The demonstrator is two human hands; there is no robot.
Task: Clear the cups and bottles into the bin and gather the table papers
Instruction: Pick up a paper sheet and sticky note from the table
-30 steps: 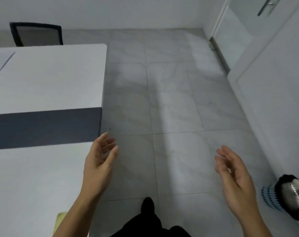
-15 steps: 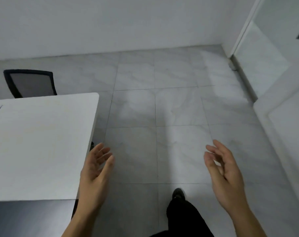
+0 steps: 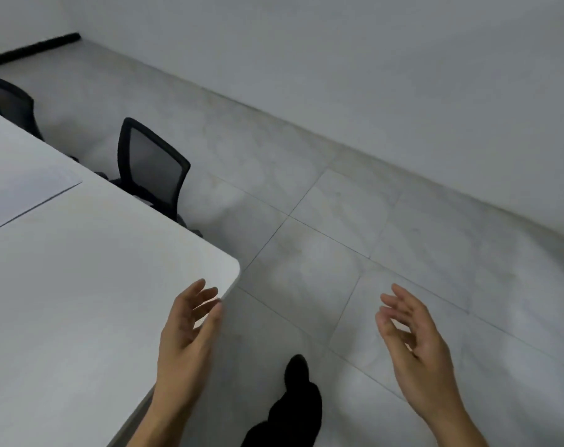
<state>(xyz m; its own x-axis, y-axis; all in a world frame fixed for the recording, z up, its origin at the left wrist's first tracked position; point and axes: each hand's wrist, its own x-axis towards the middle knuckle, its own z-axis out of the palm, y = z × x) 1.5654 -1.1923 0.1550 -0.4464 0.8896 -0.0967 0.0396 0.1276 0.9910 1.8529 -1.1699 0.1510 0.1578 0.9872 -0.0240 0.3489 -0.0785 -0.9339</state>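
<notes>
Both hands are loose and empty, fingers spread. The left hand (image 3: 190, 337) hovers right at the rounded corner of the white surface (image 3: 80, 301), and the right hand (image 3: 413, 346) is out over the grey tiled floor (image 3: 355, 221). A dark shoe (image 3: 297, 372) shows between them, lower down. What looks like a sheet of paper (image 3: 19, 185) lies flat on the surface, far left. A black mesh chair (image 3: 155, 169) sits along the far edge, with a second chair (image 3: 9, 104) further back.
</notes>
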